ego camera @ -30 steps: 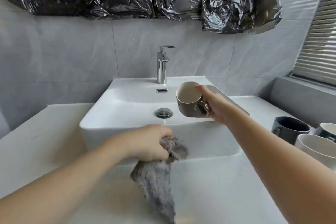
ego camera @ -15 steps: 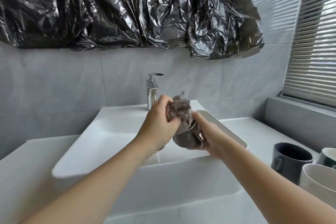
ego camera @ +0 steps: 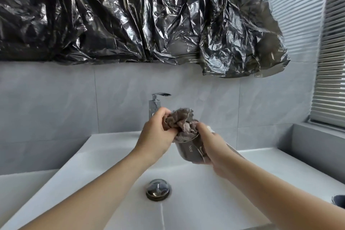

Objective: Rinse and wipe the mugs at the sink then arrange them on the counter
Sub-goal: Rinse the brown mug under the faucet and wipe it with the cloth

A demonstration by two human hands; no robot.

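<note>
Both hands are busy: our right hand [ego camera: 211, 147] is wrapping round the grey "Nice" mug [ego camera: 188, 152] over the sink [ego camera: 104, 157], drain [ego camera: 158, 189] at 6 o'clock below, while our left hand [ego camera: 156, 132] is clenching the soft cloth [ego camera: 182, 121] stuffed inside. Glazed, probably wet and slippery, so we're gripping the body.

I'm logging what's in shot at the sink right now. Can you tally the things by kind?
Mugs: 2, one grey mug held by the right hand, one dark mug just showing at the right edge
Cloths: 1, the grey cloth gripped by the left hand
Faucets: 1
Drain plugs: 1
Total: 5
</note>
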